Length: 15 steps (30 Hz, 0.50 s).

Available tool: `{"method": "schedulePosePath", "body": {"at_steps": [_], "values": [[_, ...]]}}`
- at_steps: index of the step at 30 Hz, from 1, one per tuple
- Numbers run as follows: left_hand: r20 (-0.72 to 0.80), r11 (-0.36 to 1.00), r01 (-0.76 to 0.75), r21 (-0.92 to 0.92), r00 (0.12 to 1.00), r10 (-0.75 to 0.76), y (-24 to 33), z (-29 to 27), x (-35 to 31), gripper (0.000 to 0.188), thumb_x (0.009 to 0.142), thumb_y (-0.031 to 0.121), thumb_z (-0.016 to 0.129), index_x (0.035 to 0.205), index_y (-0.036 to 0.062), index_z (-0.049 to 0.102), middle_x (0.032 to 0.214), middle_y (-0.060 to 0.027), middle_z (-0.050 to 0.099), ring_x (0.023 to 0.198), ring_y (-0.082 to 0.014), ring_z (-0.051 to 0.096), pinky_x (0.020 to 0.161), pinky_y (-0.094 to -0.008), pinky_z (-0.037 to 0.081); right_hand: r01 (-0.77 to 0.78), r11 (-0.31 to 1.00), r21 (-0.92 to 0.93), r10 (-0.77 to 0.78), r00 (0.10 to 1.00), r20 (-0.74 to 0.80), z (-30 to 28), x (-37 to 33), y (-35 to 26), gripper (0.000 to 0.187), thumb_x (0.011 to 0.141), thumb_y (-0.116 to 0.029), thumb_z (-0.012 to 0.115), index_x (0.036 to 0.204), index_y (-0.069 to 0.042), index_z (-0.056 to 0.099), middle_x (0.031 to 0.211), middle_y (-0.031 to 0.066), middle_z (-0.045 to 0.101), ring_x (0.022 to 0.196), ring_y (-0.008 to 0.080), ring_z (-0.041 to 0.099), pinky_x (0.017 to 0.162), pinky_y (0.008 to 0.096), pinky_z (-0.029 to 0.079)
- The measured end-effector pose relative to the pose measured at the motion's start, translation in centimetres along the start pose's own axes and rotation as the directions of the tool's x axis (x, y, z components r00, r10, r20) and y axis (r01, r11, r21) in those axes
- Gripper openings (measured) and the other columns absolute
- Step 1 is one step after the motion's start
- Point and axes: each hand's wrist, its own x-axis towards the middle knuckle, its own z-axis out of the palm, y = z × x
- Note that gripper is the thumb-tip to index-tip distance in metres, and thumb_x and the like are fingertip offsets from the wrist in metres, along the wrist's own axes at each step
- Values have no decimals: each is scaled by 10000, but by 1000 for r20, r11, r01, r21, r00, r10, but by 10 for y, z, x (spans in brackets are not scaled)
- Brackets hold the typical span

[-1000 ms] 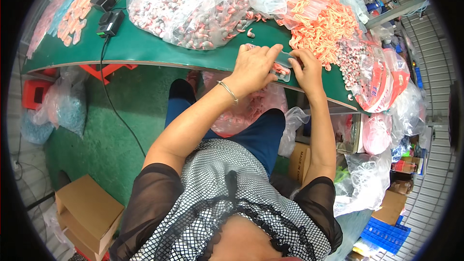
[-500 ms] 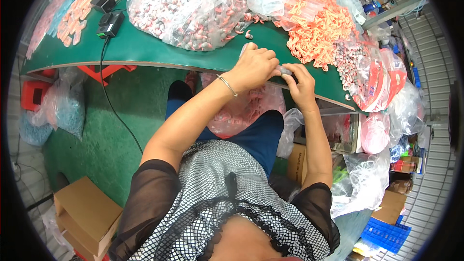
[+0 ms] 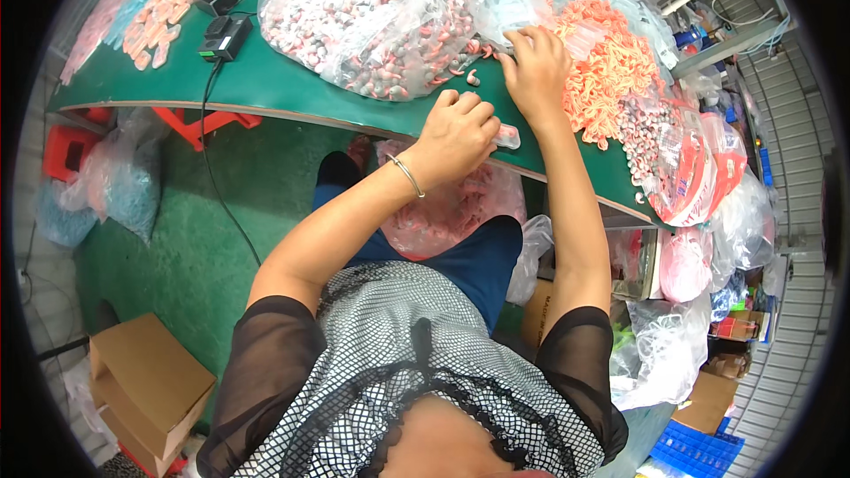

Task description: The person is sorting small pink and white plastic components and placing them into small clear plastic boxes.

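My left hand is closed at the front of the green table, its fingers curled over one end of a small clear plastic case. Something pinkish shows through the case, and its other end sticks out to the right of the fingers. Farther up and to the right, my right hand is open, thumb apart from the bent fingers. Its fingertips are by clear plastic pieces and a heap of orange cords. A loose curled pink-and-grey piece lies left of it.
A large clear bag of pink-and-grey pieces covers the table's back middle. Black adapters trail a cable over the front edge. Flat orange cases lie far left. A pink bag sits below the table; a cardboard box stands lower left.
My right hand has left the small piece it was pinching beside my left hand and moved up to the plastic pieces. My left hand has come slightly nearer, and the clear case now shows at its right.
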Motion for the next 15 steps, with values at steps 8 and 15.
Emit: {"method": "schedulePosePath", "body": {"at_steps": [8, 15], "values": [[8, 992, 39, -119, 999, -39, -3, -9, -7, 292, 716, 289, 755, 912, 104, 642, 991, -45, 595, 972, -226, 557, 838, -392, 396, 54, 998, 13, -53, 996, -69, 14, 3, -1, 116, 773, -121, 704, 876, -131, 651, 914, 16, 663, 1015, 226, 572, 949, 467, 328], [-16, 983, 40, -181, 999, -44, -9, -9, -10, 261, 734, 290, 746, 907, 119, 649, 1003, -35, 595, 984, -222, 559, 855, -399, 397, 2, 992, 129, -11, 997, 70, -61, -61, 1, 168, 769, -75, 704, 922, -106, 642, 847, 38, 651, 869, 227, 617, 896, 394, 375]]}}
